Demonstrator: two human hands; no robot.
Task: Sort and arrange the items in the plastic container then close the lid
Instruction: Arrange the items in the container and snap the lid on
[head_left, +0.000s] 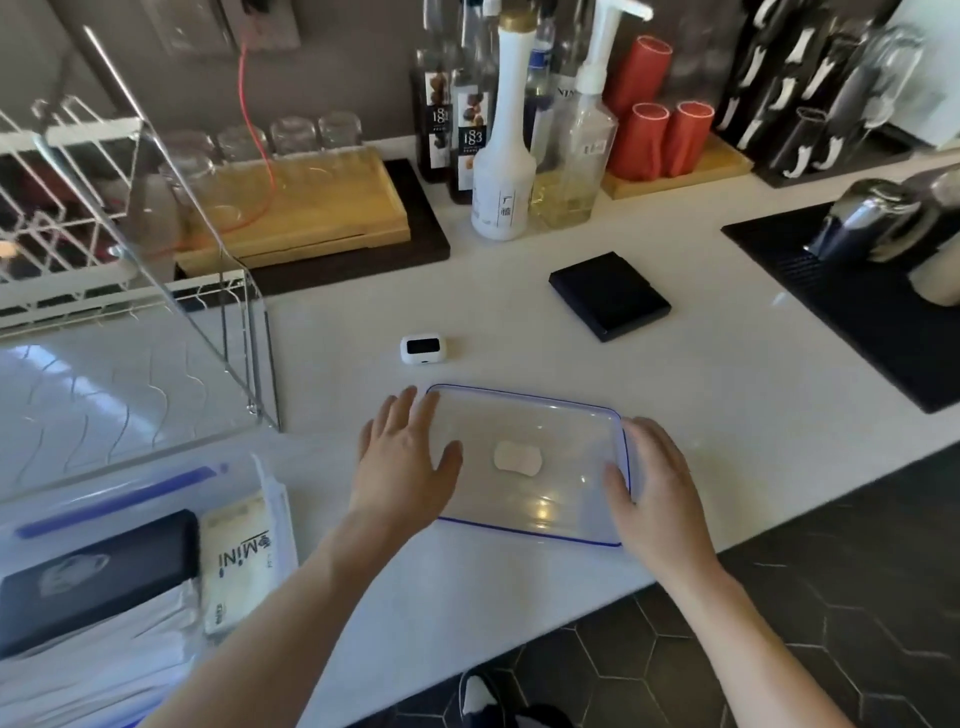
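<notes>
Clear glossy plastic lid (524, 415) on smooth white counter (519, 322).

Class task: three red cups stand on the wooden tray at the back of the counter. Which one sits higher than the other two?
The red cup at the back, beside the pump bottle. It rises above the two front cups, which stand side by side at tray level.

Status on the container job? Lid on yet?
Not yet. Looks done: items, a black case and a MINI packet, lie in the plastic container at lower left. In hand: the left hand and right hand rest on the clear lid, flat on the counter. Left: carry it over and close it.
</notes>
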